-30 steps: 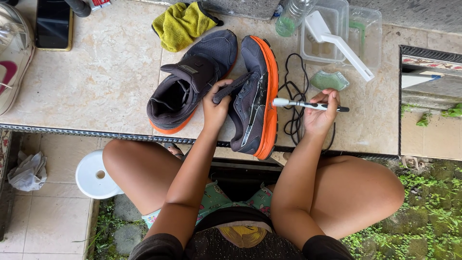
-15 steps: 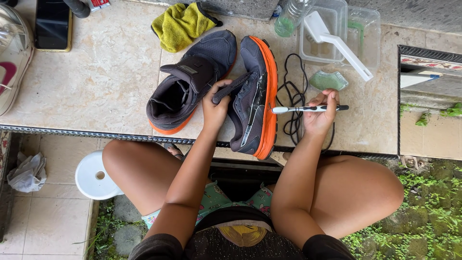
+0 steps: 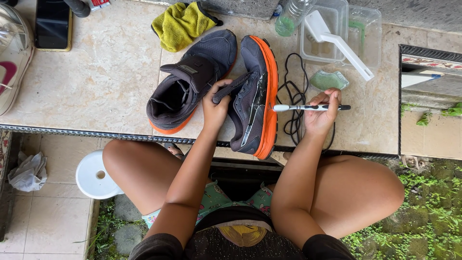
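A person seated at a tiled worktop [image 3: 96, 86] grips a dark grey shoe with an orange sole [image 3: 255, 96], tipped on its side near the front edge. The left hand [image 3: 215, 103] is closed on the shoe's upper, fingers [image 3: 222, 88] curled over the collar and tongue, thumb hidden against the fabric. The right hand [image 3: 321, 111] is closed on the dark handle of a toothbrush [image 3: 308, 108], pinched between thumb and fingers; the brush lies level, its white head touching or just beside the orange sole. The matching second shoe [image 3: 190, 79] rests upright just left of the held one, touching it near the toe. Black laces [image 3: 291, 96] lie looped between shoe and right hand. Beyond are a yellow cloth [image 3: 180, 24], a clear plastic tub [image 3: 332, 33] with a white brush [image 3: 339, 41], and a phone [image 3: 53, 24].
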